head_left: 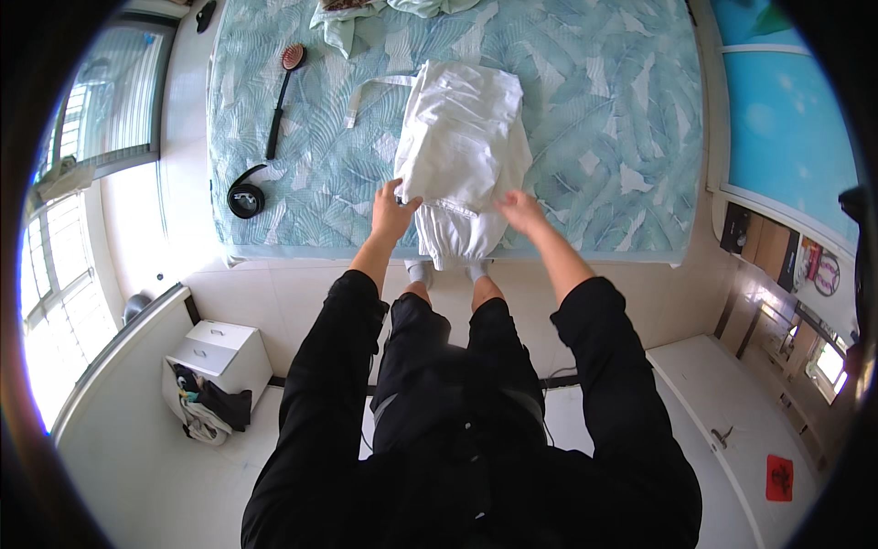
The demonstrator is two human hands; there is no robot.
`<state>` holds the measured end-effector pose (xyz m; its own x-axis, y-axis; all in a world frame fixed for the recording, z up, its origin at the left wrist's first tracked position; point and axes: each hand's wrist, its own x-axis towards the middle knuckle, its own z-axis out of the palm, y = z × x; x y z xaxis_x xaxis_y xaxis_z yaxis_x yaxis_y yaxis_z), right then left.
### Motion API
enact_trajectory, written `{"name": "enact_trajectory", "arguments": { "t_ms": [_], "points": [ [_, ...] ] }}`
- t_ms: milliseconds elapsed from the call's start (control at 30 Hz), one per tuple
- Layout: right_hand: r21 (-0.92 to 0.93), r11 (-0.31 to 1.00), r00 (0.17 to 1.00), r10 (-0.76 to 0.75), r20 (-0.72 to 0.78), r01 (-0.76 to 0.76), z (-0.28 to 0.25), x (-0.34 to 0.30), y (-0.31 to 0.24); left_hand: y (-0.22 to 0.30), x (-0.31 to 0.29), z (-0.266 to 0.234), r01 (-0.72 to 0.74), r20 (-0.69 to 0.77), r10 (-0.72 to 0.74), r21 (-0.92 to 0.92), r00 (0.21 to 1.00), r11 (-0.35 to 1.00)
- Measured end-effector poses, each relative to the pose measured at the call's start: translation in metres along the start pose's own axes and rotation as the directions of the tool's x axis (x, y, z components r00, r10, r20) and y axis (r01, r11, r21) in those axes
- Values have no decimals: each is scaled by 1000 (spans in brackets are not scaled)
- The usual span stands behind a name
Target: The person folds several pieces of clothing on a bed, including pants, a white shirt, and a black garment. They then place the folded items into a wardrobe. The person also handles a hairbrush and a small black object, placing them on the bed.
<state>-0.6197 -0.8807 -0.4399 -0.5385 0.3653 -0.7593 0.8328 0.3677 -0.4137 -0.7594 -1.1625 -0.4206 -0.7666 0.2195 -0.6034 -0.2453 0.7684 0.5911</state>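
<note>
Looking down through the head view, we see a white garment [462, 137] lying folded near the front edge of a bed [604, 183], between our two hands. Our left hand [393, 212] is at the lower left corner of the folded upper layer, its thumb and fingers curled part-way in and holding the fabric's edge between them. Our right hand [523, 212] is at the opposite side, fingers bent toward the right edge of the cloth; it is slightly blurred, and we cannot tell whether it has a grip or only touches. Below the fold, a gathered band [457, 252] of the garment reaches down to the bed's front edge, and a pale strap [384, 80] runs out from its upper left. To the left on the leaf-patterned bedding we have a long-handled brush [274, 128], bristle end away from us, and nearer us a coiled black belt [245, 199]. Pale green cloth [338, 32] is bunched at the far edge. Behind us on the left stands a small white cabinet [218, 346], with dark cloth [226, 403] hanging beside it.
</note>
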Motion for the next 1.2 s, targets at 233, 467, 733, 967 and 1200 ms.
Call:
{"name": "enact_trajectory", "arguments": {
  "t_ms": [233,467,733,967,1200],
  "points": [
    [160,983,942,-30,-335,88,77,25,1,-16,39,47,82,-213,-71,47,974,995],
    [366,919,965,214,-152,-146,93,58,11,-20,53,59,200,-312,-137,178,940,963],
    [808,536,970,123,211,-244,65,7,-7,25,-6,18,120,0,-150,-602,989,789],
    [797,571,973,14,229,-195,29,-59,59,-15,-71,46,155,122,-97,-710,988,687],
    [283,934,967,245,-67,-217,126,-13,110,-104,-53,117,141,-226,-132,25,965,990]
  ]
}}
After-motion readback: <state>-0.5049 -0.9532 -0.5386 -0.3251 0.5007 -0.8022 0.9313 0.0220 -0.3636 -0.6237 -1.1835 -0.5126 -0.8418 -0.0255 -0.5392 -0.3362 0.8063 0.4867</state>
